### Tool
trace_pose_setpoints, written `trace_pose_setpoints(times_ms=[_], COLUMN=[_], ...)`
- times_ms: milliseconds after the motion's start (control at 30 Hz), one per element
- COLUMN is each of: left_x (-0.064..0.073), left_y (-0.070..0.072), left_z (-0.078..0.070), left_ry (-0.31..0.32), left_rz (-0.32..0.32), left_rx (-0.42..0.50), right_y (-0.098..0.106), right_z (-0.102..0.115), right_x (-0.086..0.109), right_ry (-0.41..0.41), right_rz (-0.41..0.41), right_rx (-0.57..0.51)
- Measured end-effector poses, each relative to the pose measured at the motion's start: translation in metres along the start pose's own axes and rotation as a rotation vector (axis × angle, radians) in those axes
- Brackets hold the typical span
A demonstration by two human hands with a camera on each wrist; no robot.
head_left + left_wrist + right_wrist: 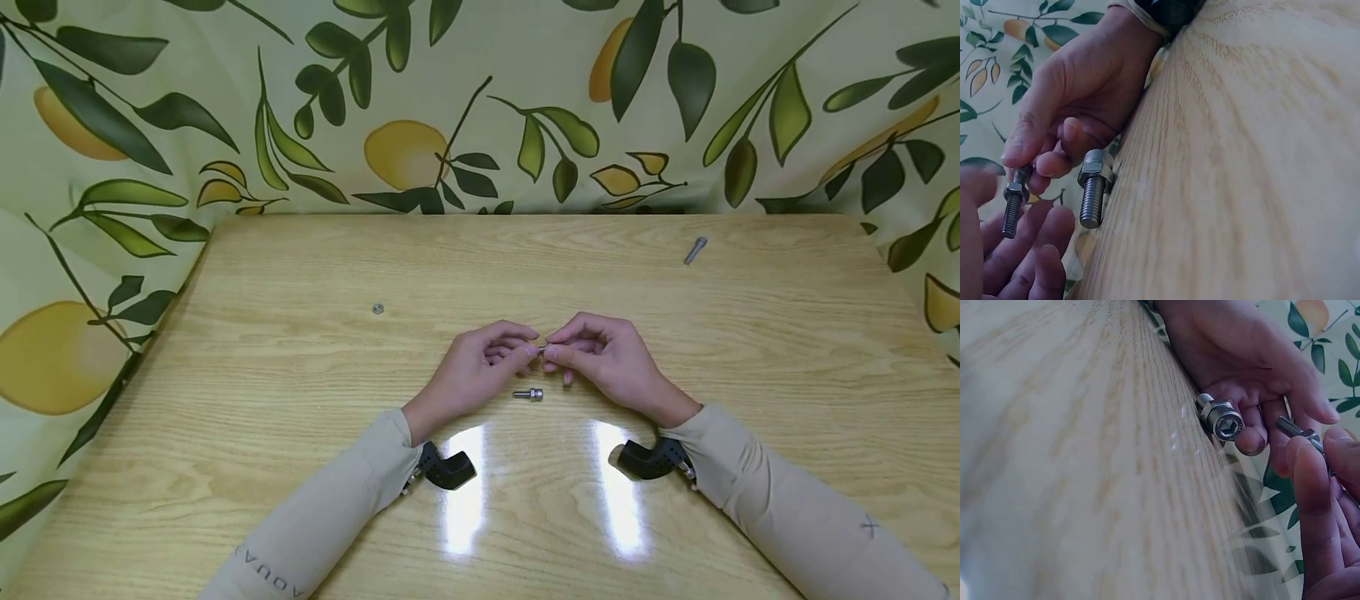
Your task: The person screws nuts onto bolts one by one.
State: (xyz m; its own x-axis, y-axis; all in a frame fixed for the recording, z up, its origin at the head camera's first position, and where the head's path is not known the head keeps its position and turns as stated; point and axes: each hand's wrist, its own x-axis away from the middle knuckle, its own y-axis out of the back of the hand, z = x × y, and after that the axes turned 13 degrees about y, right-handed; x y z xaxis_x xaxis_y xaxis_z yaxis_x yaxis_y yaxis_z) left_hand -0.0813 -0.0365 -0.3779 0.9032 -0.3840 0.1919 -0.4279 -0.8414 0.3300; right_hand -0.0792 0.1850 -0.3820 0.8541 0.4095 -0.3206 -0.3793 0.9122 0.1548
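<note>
My right hand [611, 362] pinches a threaded bolt [1012, 215] by one end between thumb and fingers, which cover that end. A hex nut [1016, 190] sits partway along its thread. Facing it, my left hand [480, 362] has its thumb and fingers parted around the bolt's free end, relaxed and not gripping it. Below both hands, a thicker socket-head bolt [528, 394] lies on the table, its nut [1207, 411] up against the head. The hex recess of that head shows in the right wrist view.
A small loose nut [378, 308] lies on the wooden table [262, 375] to the left. Another bolt [695, 250] lies toward the back right. Leaf-and-fruit patterned cloth [465, 50] hangs behind the table and along its sides.
</note>
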Motion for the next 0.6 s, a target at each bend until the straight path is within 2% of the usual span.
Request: trace_pose_setpoints(times_ms=[100,267,433,600], left_x=[-0.0003,-0.0006,0.0001,0.0006], left_y=[-0.0003,-0.0008,-0.0009,-0.0012], left_z=[0.0006,0.0016,0.0011,-0.0002], left_ry=[-0.008,-0.024,-0.007,-0.002], left_rz=[0.007,-0.025,-0.056,-0.065], left_rx=[0.007,0.030,0.076,0.118], right_y=[0.0002,0.0004,0.0008,0.0012], right_z=[0.0006,0.0002,0.0004,0.0011], right_x=[0.0001,0.0002,-0.0005,-0.0006], right_ry=[0.005,-0.011,-0.040,-0.061], right_rz=[0.007,0.020,0.028,0.030], right_rx=[-0.007,-0.023,-0.044,-0.021])
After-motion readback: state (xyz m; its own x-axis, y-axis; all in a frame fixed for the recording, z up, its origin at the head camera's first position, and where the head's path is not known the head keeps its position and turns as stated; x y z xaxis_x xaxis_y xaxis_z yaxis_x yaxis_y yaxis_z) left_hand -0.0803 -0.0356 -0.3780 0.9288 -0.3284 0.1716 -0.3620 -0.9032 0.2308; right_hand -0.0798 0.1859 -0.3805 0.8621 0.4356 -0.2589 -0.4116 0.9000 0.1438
